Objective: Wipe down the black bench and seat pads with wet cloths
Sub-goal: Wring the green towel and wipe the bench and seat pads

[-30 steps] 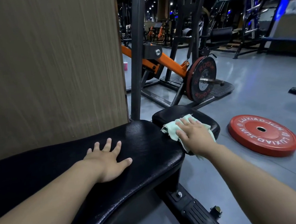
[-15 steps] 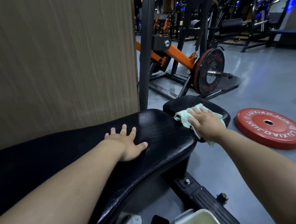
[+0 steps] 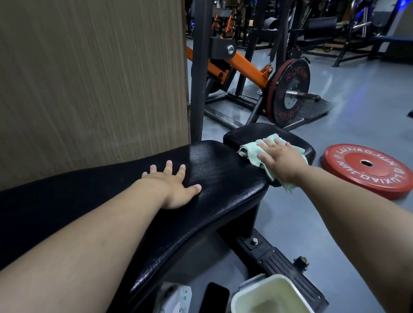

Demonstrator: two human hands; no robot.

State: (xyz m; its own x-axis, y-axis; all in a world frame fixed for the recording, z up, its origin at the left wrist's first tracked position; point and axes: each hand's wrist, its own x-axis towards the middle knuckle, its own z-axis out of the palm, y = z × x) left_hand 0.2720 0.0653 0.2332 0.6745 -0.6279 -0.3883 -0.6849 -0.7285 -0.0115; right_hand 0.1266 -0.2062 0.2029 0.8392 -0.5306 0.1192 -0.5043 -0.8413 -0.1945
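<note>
Entry: wipe-down, head view, one moment.

- Left hand (image 3: 175, 187): flat, fingers straight and spread, palm down on the black bench (image 3: 213, 160). It holds nothing; I judge it a brace.
- Right hand (image 3: 282, 159): fingers straight, pressing the pale green cloth (image 3: 248, 152) onto the seat pad (image 3: 246, 133). It presses but does not grip.
- Cloth: bunched under the palm at the pad's near side, just beside the bench end. A corner hangs off the edge.
- Below, near the bench frame: a pale tub (image 3: 265, 294) with what looks like water, a dark phone (image 3: 213, 303) and a wipes pack (image 3: 173, 310).

Hazards, as I judge them:
1. The cloth is pinned by pressure alone, so a fast stroke toward the edge could drag it off the pad to the floor.
2. Bunched as it is, it may skip strips of the pad, and the far corner looks likeliest to be missed.
3. The bench shines as if damp, so the bracing palm could slide.
4. Drips or a knocked tub would wet the phone lying just beside it.
</note>
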